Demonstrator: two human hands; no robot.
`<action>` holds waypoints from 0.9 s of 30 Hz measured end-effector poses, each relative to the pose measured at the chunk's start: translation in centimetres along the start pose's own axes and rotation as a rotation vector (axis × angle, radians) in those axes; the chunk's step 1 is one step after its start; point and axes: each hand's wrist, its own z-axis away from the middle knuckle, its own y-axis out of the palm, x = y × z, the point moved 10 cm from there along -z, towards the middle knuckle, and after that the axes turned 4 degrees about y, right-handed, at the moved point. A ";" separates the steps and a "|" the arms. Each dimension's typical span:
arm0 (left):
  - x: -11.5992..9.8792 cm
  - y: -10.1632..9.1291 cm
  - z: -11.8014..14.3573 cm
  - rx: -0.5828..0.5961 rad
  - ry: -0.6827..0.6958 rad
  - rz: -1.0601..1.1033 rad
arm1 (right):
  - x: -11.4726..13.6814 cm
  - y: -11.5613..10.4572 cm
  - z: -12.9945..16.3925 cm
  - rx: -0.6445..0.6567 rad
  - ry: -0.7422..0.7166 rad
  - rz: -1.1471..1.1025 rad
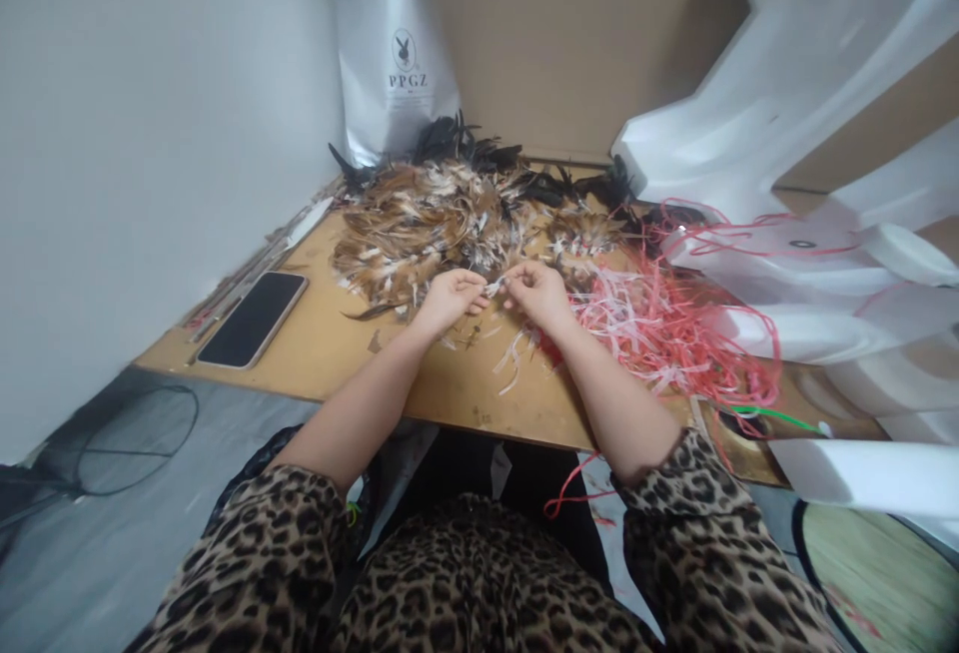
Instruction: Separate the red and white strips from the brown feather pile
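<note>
Left hand (448,298) and right hand (535,292) meet fingertip to fingertip, both pinched on a small white strip (494,287) just in front of the feather pile (450,219). Looks like mid-tying or bundling; the next move needs a steady pinch, with the pink strip heap (659,324) right of the pile.

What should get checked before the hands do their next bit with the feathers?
1. Left hand pinching the small pale strip: ok.
2. Right hand pinching the same strip: ok.
3. Heap of brown, white and black feathers close behind the hands: ok.
4. Tangle of red and pink plastic strips beside the right hand: ok.
5. Flat black phone apart from the feathers: ok.
6. Strip knotted: cannot tell.
</note>
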 end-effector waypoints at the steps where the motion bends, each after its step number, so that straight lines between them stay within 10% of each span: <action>1: 0.1 0.0 0.0 -0.005 -0.025 0.096 | 0.3 -0.2 0.1 -0.019 -0.026 -0.005; 15: 1.4 2.4 0.5 0.131 -0.292 0.684 | 1.6 -1.4 0.8 -0.143 -0.044 -0.233; 23: 1.2 4.2 1.5 0.275 -0.395 0.759 | 0.4 2.4 0.7 0.237 0.185 -0.512; 27: 0.9 4.3 1.5 0.300 -0.340 0.659 | 0.0 2.3 0.7 0.218 0.227 -0.556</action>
